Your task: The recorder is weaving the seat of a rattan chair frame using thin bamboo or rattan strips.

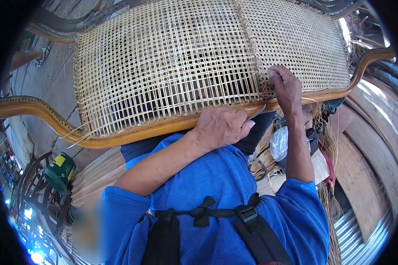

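A woven cane panel (163, 62) stretches across a curved, varnished wooden frame (150, 131) in front of me. Its left part has an open square weave; the right part (296, 48) is denser. My left hand (223, 126) lies over the near rail, fingers curled, with a thin grey pointed tool (257, 113) sticking out beside the thumb. Just right of the seam between the two weaves, my right hand (286, 86) is closed in a fist above the rail. Loose cane strands (266, 93) run along the rail by that fist; what its fingers hold is hidden.
Loose cane ends (77, 138) stick out at the frame's left corner. A green tin (60, 170) stands at lower left. On the right lie a clear plastic bag (279, 143), cane bundles and wooden boards (358, 176). Another person's foot (42, 56) shows at far left.
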Action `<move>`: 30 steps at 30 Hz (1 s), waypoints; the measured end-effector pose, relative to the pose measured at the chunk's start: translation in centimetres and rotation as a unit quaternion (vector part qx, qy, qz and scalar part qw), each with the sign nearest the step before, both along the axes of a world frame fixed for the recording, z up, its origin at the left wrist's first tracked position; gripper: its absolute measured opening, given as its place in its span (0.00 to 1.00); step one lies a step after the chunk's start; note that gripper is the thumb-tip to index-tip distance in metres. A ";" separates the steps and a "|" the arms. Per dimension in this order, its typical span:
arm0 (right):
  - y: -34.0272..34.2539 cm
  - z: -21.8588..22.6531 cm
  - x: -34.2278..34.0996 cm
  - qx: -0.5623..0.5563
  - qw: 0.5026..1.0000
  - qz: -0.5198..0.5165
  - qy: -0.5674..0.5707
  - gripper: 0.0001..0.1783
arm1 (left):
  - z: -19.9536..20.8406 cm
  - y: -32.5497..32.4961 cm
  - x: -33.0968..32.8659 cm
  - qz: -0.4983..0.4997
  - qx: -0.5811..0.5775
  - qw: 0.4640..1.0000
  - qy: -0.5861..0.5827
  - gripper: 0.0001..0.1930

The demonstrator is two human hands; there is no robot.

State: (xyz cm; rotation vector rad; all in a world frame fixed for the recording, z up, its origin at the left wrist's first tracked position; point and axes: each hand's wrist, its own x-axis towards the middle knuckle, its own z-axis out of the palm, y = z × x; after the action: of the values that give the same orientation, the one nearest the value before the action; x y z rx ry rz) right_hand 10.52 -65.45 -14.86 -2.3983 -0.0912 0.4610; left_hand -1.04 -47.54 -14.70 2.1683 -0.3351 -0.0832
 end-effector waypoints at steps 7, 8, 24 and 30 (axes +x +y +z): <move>0.3 -1.8 0.4 -0.055 0.988 0.098 -0.103 0.08 | 0.2 -0.2 0.2 -0.001 0.020 1.000 0.012 0.14; 0.4 -1.9 0.4 -0.058 0.984 0.113 -0.121 0.09 | 0.1 -0.2 0.2 -0.002 0.020 1.000 0.013 0.14; -0.1 -3.7 0.8 -0.162 0.927 0.291 -0.174 0.04 | -0.1 0.0 0.5 -0.009 0.013 0.999 0.045 0.14; 0.0 -1.0 1.6 0.015 0.988 0.145 -0.054 0.09 | 0.2 -0.4 0.2 0.023 0.031 0.999 0.031 0.13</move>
State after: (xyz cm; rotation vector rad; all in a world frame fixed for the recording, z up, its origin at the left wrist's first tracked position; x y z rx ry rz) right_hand 12.13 -65.42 -15.82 -2.3887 -0.4975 0.4576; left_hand -0.83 -47.97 -14.50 2.2293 -0.2501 -0.1353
